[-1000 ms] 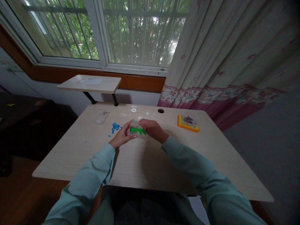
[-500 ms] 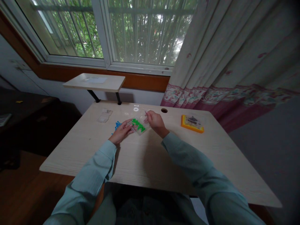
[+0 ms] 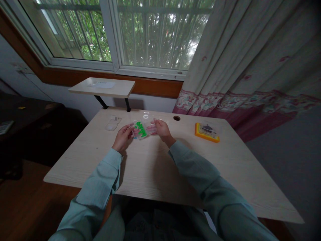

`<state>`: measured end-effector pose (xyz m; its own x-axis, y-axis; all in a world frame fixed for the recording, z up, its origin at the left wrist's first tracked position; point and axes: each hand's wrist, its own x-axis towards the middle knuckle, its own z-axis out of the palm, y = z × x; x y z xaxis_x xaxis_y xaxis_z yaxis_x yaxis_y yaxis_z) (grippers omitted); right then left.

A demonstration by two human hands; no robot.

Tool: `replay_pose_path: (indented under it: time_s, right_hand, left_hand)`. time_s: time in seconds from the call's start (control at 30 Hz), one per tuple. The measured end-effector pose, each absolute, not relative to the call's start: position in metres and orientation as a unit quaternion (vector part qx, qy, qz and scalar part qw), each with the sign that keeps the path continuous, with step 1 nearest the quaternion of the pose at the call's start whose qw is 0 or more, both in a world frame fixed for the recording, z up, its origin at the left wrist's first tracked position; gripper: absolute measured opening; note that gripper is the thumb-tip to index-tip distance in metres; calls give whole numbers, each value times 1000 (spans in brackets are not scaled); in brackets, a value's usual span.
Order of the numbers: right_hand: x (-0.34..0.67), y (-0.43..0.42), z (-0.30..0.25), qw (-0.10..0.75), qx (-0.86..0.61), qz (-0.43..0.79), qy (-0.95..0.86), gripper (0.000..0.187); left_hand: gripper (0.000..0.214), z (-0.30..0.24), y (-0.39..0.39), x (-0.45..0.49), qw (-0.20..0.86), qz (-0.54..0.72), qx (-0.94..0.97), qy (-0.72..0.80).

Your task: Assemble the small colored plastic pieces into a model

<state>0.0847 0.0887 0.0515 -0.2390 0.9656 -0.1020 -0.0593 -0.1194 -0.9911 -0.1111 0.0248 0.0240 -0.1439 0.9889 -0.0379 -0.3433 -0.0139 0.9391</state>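
Observation:
Between my hands is a clear plastic bag (image 3: 144,137) with small green pieces (image 3: 139,129) inside. My left hand (image 3: 122,137) pinches the bag's left edge, its fingers closed. At the bag's other side, my right hand (image 3: 162,129) grips the clear plastic with the thumb and fingers together. A bit of blue (image 3: 134,136) shows by the left fingertips; the rest of the blue pieces on the desk are hidden behind the hand and bag. Just beyond the bag, a small white ring (image 3: 145,116) lies on the desk.
Flattened clear bags (image 3: 113,123) lie at the desk's back left. A yellow box with a clear cover (image 3: 207,132) sits on the right, and a round hole (image 3: 177,118) opens near the back edge. A raised shelf (image 3: 82,87) stands at back left; a curtain (image 3: 225,77) hangs beyond.
Both hands have moved left with the bag, which now hangs over the blue pieces. The green pieces have tilted to a steeper line within it.

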Motion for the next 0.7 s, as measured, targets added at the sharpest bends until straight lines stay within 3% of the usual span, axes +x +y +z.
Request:
replay_pose_path:
  time_s: [0.23, 0.4, 0.7]
  right_hand:
    - [82, 85, 48, 329, -419, 665, -524, 12]
    - [78, 83, 38, 217, -370, 725, -538, 15]
    - [51, 82, 26, 264, -416, 714, -498, 13]
  left_hand:
    - [39, 20, 31, -125, 475, 663, 339, 469]
    - [42, 13, 37, -130, 420, 667, 360, 498]
    - [45, -5, 45, -136, 270, 656, 463, 531]
